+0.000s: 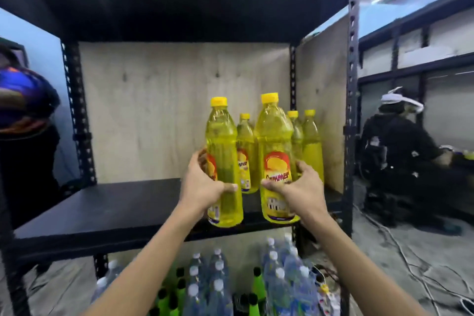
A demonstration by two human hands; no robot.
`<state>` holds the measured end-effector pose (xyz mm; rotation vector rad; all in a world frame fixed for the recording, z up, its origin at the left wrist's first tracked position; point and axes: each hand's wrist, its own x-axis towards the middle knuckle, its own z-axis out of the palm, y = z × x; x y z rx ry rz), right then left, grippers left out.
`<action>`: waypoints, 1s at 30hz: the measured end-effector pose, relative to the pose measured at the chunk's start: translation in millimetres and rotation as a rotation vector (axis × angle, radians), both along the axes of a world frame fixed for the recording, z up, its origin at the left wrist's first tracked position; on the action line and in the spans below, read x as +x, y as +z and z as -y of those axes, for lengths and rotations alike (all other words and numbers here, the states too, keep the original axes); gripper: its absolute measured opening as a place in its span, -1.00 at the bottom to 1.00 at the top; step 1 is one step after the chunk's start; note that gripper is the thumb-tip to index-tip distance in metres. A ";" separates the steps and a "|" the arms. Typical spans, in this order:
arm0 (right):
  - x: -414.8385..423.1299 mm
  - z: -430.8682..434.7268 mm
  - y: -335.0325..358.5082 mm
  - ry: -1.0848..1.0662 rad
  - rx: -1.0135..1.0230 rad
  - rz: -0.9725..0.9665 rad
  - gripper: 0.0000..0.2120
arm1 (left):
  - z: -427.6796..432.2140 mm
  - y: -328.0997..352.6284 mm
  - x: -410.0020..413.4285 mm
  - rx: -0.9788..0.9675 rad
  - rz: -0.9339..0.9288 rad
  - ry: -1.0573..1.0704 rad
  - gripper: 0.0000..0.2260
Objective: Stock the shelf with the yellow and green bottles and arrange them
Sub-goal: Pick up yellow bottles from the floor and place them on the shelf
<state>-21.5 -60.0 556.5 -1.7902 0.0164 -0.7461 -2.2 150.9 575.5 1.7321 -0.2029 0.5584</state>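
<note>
Clamping each grip, left hand [205,185] and right hand [298,187] hold liquid-filled yellow bottles [223,161].

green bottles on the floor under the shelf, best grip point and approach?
Judging from this view: take a green bottle by its neck just under the black cap, coming straight down from above. They stand upright and packed among clear water bottles, so the bodies are hemmed in and only the tapered tops are exposed.

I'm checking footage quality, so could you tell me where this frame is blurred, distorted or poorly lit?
Head view: the two held yellow bottles are fairly sharp; the figure at the left edge is motion-smeared; wide-angle bending bows the shelf uprights; the shelf underside is in deep shadow.
</note>
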 end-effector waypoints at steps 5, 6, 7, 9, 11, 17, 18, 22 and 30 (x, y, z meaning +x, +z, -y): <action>68.7 -14.2 19.9 -0.078 0.075 0.005 0.15 | 18.5 30.2 87.4 0.034 0.037 0.162 0.00; 79.2 -17.3 19.4 -0.095 0.072 0.008 0.13 | 18.8 29.9 103.4 0.037 0.026 0.189 -0.01; 88.8 -19.6 17.5 -0.113 0.062 0.008 0.10 | 18.3 28.2 119.4 0.039 0.008 0.213 -0.02; 106.8 -21.5 10.4 -0.149 0.046 0.004 0.02 | 17.1 22.8 146.4 0.041 -0.023 0.255 -0.05; 122.0 -21.4 1.6 -0.178 0.037 -0.010 -0.02 | 16.6 16.3 170.1 0.025 -0.037 0.282 -0.07; 147.8 -25.5 -20.1 -0.259 -0.023 0.019 -0.09 | 22.1 -2.7 228.3 0.033 -0.031 0.287 -0.09; 148.7 -27.6 -23.3 -0.258 -0.031 0.023 -0.10 | 23.6 -6.3 235.5 0.044 -0.029 0.282 -0.10; 153.6 -33.2 -31.2 -0.260 -0.012 0.041 -0.11 | 28.6 -18.1 257.2 0.070 -0.020 0.263 -0.09; 162.9 -38.1 -44.0 -0.322 -0.017 0.061 -0.11 | 34.6 -27.4 276.4 0.152 0.049 0.178 -0.06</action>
